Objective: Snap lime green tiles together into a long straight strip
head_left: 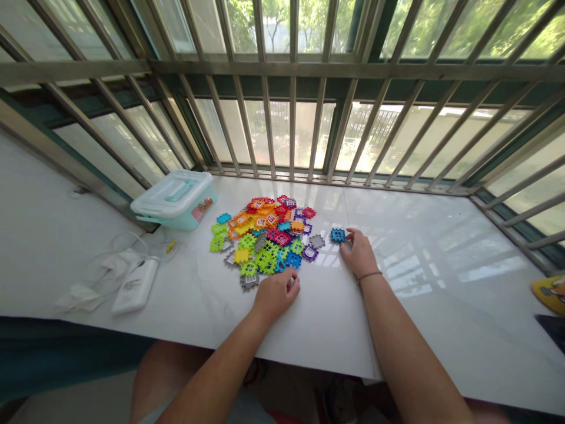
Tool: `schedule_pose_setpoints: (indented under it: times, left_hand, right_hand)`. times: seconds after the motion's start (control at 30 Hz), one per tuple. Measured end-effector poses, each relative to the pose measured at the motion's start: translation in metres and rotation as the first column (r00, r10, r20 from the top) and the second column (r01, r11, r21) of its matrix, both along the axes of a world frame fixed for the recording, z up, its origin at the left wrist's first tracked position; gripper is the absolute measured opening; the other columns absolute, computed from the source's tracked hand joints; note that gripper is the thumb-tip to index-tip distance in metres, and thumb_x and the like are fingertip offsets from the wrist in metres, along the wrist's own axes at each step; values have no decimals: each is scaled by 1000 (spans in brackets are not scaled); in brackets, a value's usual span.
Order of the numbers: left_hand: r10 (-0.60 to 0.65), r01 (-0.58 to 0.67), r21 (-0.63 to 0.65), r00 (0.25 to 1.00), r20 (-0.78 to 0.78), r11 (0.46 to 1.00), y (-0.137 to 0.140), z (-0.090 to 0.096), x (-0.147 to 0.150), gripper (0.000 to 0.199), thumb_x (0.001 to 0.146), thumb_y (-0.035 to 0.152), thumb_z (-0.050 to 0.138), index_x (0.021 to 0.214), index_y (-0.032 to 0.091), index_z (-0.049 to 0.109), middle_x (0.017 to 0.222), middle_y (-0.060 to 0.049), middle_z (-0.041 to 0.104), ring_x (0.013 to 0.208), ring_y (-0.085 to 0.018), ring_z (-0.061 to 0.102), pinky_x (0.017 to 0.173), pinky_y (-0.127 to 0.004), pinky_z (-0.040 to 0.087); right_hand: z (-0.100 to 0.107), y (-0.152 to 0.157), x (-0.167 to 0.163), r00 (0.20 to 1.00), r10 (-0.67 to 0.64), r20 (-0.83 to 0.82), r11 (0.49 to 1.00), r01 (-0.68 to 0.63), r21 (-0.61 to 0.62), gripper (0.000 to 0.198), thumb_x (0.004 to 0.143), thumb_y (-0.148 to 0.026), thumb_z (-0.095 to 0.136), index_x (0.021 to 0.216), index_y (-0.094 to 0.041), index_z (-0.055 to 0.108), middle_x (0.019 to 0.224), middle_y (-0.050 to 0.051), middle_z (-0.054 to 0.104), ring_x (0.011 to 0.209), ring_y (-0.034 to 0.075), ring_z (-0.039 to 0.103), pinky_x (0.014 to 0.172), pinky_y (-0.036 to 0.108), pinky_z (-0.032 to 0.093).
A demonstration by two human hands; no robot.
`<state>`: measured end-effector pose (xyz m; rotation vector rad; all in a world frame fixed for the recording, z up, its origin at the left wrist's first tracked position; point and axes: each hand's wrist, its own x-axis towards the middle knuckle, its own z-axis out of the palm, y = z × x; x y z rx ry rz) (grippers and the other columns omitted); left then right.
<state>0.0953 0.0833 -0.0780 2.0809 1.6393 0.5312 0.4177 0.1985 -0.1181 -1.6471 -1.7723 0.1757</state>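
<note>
A heap of colourful notched plastic building tiles [266, 247] lies in the middle of the white table, many with window-like cut-outs. To its right, a blue window tile [338, 235] sits apart from the heap. My right hand [358, 252] has thumb and fingers closed at that tile's right edge. At the near edge of the heap, my left hand [276, 292] rests with its fingers loosely curled, and no tile shows in it. Just left of it lies a grey window tile [249, 282]. A plain grey tile [316, 241] lies between the heap and the blue tile.
A mint plastic box [185, 203] with a white lid stands at the back left. A white power bank [136, 286], cables and crumpled tissue [88, 294] lie left. Metal window bars [291, 118] rise behind the table. A yellow object [549, 293] and a dark flat object [551, 330] lie far right.
</note>
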Motion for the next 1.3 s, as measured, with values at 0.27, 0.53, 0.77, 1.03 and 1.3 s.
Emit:
schedule_pose_setpoints:
  times: [0.27, 0.53, 0.77, 1.03, 1.3]
  left_hand:
    - [-1, 1, 4, 1000, 7, 1000, 0, 0, 0, 16, 104, 35, 58, 101, 26, 71, 75, 3, 72, 68, -16, 64, 64, -30, 31]
    - [-3, 2, 10, 1000, 14, 1000, 1, -2, 0, 15, 104, 34, 58, 101, 26, 71, 74, 3, 71, 67, -16, 63, 64, -30, 30]
    - [-2, 1, 16, 1000, 22, 1000, 0, -2, 0, 14, 104, 33, 59, 101, 27, 70, 73, 4, 70, 66, -16, 62, 64, -29, 29]
    - [4, -4, 12, 1000, 22, 1000, 0, -1, 0, 15, 104, 34, 59, 101, 26, 71, 73, 3, 71, 66, -16, 63, 64, -29, 30]
    - [0, -1, 24, 1000, 24, 1000, 0, -3, 0, 15, 104, 34, 59, 101, 26, 71, 73, 3, 70, 66, -16, 62, 63, -29, 29]
  right_hand:
    - [-1, 0, 0, 1000, -1, 1, 1000, 1, 4, 55, 90, -39, 64, 142, -21, 57, 116, 13, 73, 109, 35, 64, 102, 55, 55]
    - [0, -1, 0, 1000, 19, -6, 997, -18, 78, 53, 90, -36, 66, 140, -19, 58, 116, 13, 70, 109, 34, 65, 104, 54, 54]
    - [6, -2, -1, 994, 96, 48, 981, -103, 166, 31, 88, -21, 62, 119, -22, 66, 123, 14, 66, 123, 33, 61, 113, 52, 50]
    - [4, -2, -3, 996, 64, 57, 984, -73, 162, 27, 87, -18, 62, 114, -22, 67, 118, 14, 62, 119, 34, 61, 113, 53, 51]
    - [5, -3, -4, 997, 56, 56, 986, -64, 154, 20, 87, -19, 63, 106, -22, 69, 116, 14, 61, 115, 33, 62, 112, 53, 52]
